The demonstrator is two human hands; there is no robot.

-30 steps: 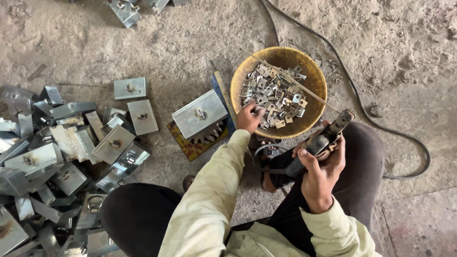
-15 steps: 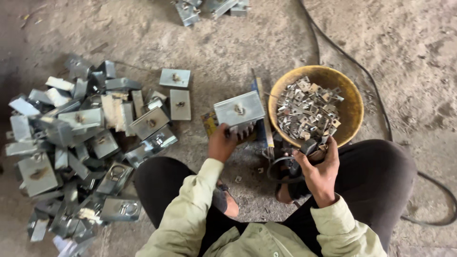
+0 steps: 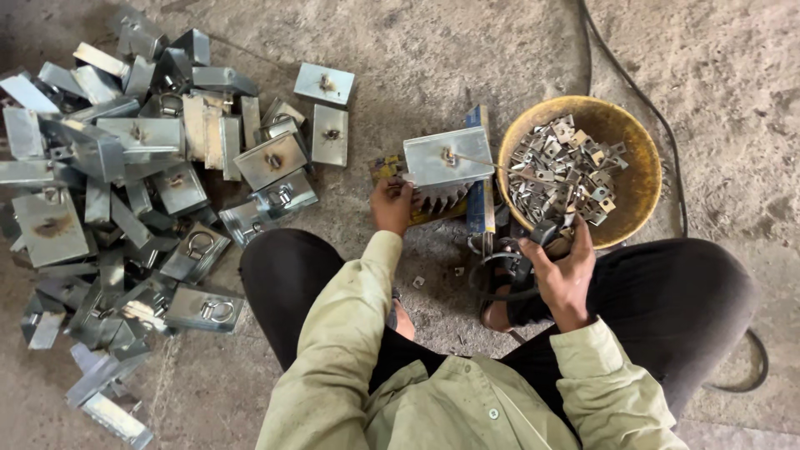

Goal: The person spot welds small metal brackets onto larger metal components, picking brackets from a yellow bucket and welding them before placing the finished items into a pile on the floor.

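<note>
Rough concrete floor [image 3: 467, 50], dusty and pitted, carries everything, and the person squats low over it in a pale green shirt and dark trousers.

Their left hand [image 3: 393, 204] is curled with the fingertips closed on the near edge of a square steel plate [image 3: 447, 156]. That plate rests flat on a small yellow and blue stand [image 3: 478, 196], right in front of the knees. Their right hand [image 3: 565, 271] is wrapped around a dark tool [image 3: 540, 237] with a black cable looping below it; the grip looks firm, though I cannot see the fingers' inner side.

I judge the plate to be stiff and fairly heavy for its size, with a smooth galvanised face that could slip under a light pinch. Its cut edges look sharp, so the safest hold seems to be thumb on top and fingers under one straight side, well away from the scorched spot at the centre.

Just right of the plate sits a round yellow bowl [image 3: 642, 179] heaped with small metal brackets [image 3: 560, 171]; those are light and loose, easy to pick up one at a time.

Off to the left lies a wide pile of plates [image 3: 125, 183], some carrying rings, stacked and tilted against each other. A black cable [image 3: 662, 125] curves past the bowl.
</note>
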